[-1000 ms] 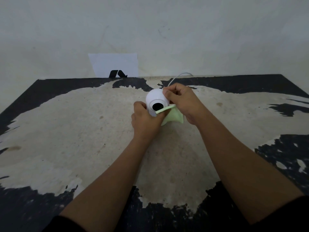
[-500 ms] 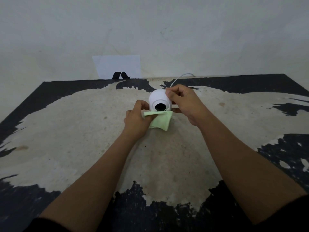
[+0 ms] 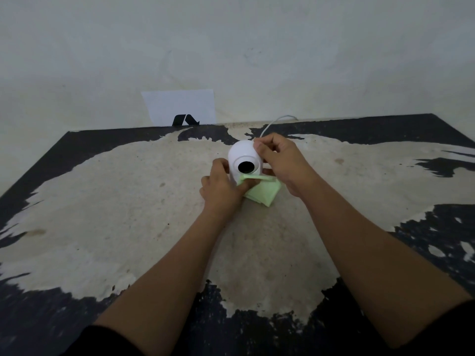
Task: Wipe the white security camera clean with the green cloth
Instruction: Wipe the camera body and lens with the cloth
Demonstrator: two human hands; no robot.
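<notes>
A round white security camera (image 3: 241,156) with a black lens facing me stands on the worn table (image 3: 102,201), at its middle far part. My right hand (image 3: 281,160) grips the camera's top and right side. My left hand (image 3: 222,187) presses a folded green cloth (image 3: 262,192) against the front of the camera's base, just under the lens. Most of the cloth hangs down onto the table between my hands. The base itself is hidden by cloth and fingers.
A white cable (image 3: 275,122) runs from behind the camera toward the wall. A white sheet with a black mark (image 3: 180,106) leans on the wall at the table's far edge. The tabletop is black with a large pale worn patch.
The cloth has slid along the camera's lower front, first left, then back right under the lens, with my left hand following. My right hand stays on the camera's top.
</notes>
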